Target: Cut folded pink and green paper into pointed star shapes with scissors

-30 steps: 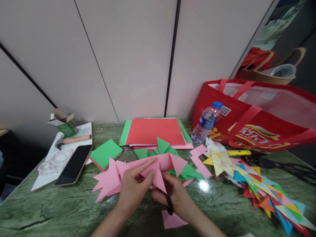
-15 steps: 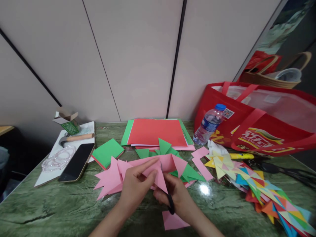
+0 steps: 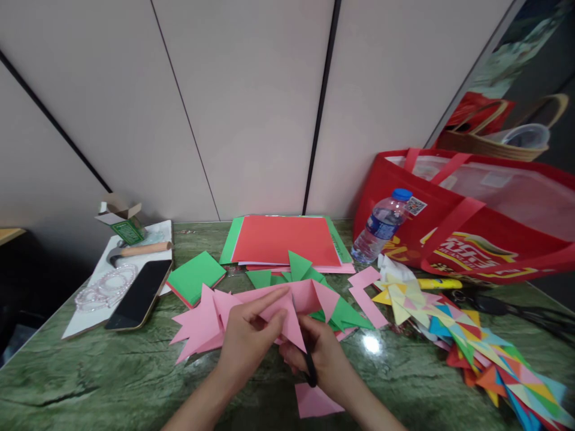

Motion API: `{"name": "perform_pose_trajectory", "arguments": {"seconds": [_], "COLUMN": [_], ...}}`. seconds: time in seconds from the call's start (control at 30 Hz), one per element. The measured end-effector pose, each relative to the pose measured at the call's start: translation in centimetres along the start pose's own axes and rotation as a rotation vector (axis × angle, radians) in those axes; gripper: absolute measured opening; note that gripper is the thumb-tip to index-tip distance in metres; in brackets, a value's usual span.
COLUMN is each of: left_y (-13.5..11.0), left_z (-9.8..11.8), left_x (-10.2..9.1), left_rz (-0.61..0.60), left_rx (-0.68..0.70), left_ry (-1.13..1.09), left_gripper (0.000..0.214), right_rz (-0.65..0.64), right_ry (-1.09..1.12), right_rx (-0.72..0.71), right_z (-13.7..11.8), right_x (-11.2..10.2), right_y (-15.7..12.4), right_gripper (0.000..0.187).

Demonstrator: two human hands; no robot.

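Note:
My left hand pinches a folded pink paper piece above the green marble table. My right hand is closed round black-handled scissors, whose blades reach up into the pink paper. Several cut pink triangles lie just left of my hands. Green triangles lie behind the held piece. A pink offcut rests on the table below my right hand.
A stack of red, green and pink sheets lies by the wall, a green square pad to its left. A phone, hammer and beads sit far left. A water bottle, red bag and colourful folded chain stand right.
Nothing has visibly moved on the table; the view shifted slightly right between the earliest frame and now, and my hands stay on the pink paper and scissors.

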State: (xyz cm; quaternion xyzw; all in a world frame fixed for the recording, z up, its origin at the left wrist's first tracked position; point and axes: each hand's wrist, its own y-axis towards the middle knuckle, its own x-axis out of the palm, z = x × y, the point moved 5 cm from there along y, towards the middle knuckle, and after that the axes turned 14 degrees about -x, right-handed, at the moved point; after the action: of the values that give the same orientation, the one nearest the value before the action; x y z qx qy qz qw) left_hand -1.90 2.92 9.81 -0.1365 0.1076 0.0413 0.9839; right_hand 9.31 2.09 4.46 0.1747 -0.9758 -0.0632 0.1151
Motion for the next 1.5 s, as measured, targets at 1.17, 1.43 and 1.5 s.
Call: {"name": "perform_pose_trajectory", "arguments": {"seconds": [1.17,1.43,1.5], "left_y": [-0.16,-0.13,-0.15], "left_z": [-0.01,-0.25,-0.24], "left_x": [0.20,0.28,0.34], "left_rz": [0.012,0.004,0.004], "left_rx": [0.075,0.121,0.122], "left_ry": [0.038,0.095,0.099], "left_gripper": [0.014,0.015,0.014], "right_rz": [0.046,0.021,0.021], "right_ry": [0.019,0.038,0.053], "right_rx": [0.006,-0.062,-0.080], "right_z": [-0.17,-0.22,-0.45], "right_x": [-0.02,-0.20,-0.13], "right_y": [0.25,0.15,0.21], "right_gripper": [0.032,0.030,0.029]}}
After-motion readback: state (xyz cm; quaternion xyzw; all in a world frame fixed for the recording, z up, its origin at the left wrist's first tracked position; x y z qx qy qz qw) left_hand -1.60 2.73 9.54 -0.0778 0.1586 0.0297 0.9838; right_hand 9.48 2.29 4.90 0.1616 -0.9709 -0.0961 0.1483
